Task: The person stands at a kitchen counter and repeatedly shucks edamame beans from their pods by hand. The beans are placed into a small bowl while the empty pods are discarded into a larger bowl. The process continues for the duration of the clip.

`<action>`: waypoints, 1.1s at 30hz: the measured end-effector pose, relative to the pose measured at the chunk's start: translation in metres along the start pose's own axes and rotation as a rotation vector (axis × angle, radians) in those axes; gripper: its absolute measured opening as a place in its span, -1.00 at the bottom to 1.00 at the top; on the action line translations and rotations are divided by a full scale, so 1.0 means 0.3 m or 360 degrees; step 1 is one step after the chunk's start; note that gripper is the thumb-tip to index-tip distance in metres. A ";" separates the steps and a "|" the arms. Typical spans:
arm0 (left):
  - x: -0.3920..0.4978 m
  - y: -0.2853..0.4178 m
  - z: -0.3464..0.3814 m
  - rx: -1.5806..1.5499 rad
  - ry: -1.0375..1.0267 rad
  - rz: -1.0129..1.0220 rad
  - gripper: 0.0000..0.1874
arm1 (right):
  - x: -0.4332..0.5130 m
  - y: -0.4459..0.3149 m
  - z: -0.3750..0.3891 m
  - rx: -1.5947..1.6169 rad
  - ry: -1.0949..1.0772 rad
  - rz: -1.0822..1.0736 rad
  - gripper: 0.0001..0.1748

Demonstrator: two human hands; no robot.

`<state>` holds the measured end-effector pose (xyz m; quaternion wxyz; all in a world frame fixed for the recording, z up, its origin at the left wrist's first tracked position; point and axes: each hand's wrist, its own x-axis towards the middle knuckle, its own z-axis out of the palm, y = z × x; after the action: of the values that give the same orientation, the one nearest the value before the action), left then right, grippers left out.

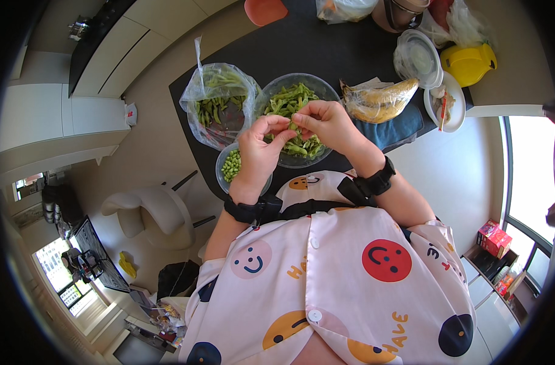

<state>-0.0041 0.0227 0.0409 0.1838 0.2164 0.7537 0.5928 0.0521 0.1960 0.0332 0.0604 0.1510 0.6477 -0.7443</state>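
Both hands meet above a large clear plastic bowl (300,157) filled with green soybean pods and husks. My left hand (262,148) pinches one end of a green soybean pod (293,124) between thumb and fingers. From the other side, my right hand (328,123) grips the same pod with thumb and forefinger. Partly behind my left wrist, a small clear bowl holds shelled green soybeans (231,165). An opened clear plastic bag (193,112) with more pods (209,112) stands left of the large bowl.
Bananas in plastic wrap (382,102) lie on a blue cloth (391,127) at the right of the dark table (304,45). Beyond are clear lidded containers (418,59), a white plate (457,107) and a yellow container (469,64). A cream chair (154,214) stands left of the table.
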 end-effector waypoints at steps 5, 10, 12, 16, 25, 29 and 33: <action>0.001 -0.020 0.008 -0.0031 0.0023 0.0047 -0.79 | 0.004 0.004 0.005 0.0045 0.0022 0.0004 -0.78; 0.007 -0.034 0.024 0.0030 0.0077 0.0143 -0.78 | 0.017 0.033 0.027 0.0072 0.0128 -0.0036 -0.75; 0.009 -0.009 0.026 0.0204 0.0108 0.0218 -0.77 | 0.029 0.053 0.034 -0.0015 0.0158 -0.0029 -0.73; 0.013 0.005 0.026 0.0289 0.0136 0.0196 -0.76 | 0.039 0.051 0.065 -0.0007 0.0262 -0.0055 -0.71; 0.019 -0.059 -0.006 -0.0836 0.0186 -0.0042 -0.82 | 0.021 -0.009 0.058 0.0099 0.0240 -0.0143 -0.79; 0.014 -0.070 -0.040 -0.1061 0.0192 -0.0093 -0.80 | 0.015 -0.022 0.055 0.0367 0.0111 -0.0008 -0.83; 0.016 -0.044 -0.051 -0.0913 0.0191 -0.0100 -0.78 | 0.022 0.006 0.055 0.0403 0.0022 -0.0123 -0.79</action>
<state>-0.0177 0.0103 0.0313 0.2109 0.0968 0.5711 0.7874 0.0439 0.1803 0.0313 0.0076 0.1376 0.5542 -0.8209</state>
